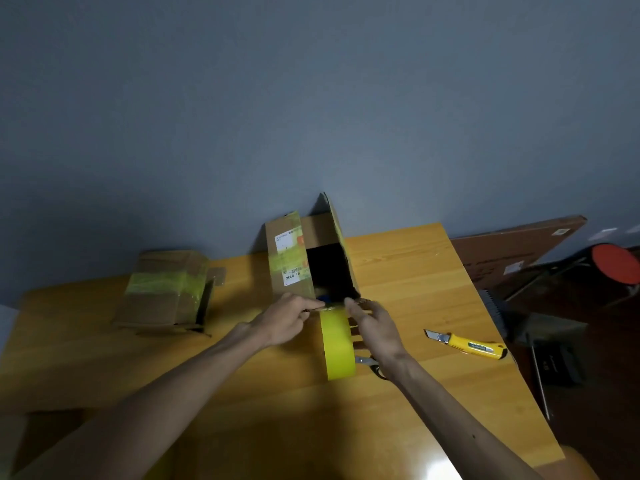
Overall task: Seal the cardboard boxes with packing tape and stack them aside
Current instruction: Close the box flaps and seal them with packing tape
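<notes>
Boxes: two, brown corrugated cardboard. The open box stood at the table's far edge, flaps raised, dark inside, with white labels and yellowish tape bands. The second box lay to the left, taped round.
Tape roll: one, glossy yellow, standing on edge just before the open box.
Left hand: pinched the open box's near flap.
Right hand: fingers curled at that flap; grip could not be told.
Table: smooth orange wood.
Knife: one, yellow-handled, lying right of the hands.

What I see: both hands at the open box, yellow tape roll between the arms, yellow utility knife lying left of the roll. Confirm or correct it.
One error: in the head view the utility knife lies on the table right of the tape roll, not left. The rest stands.
</notes>
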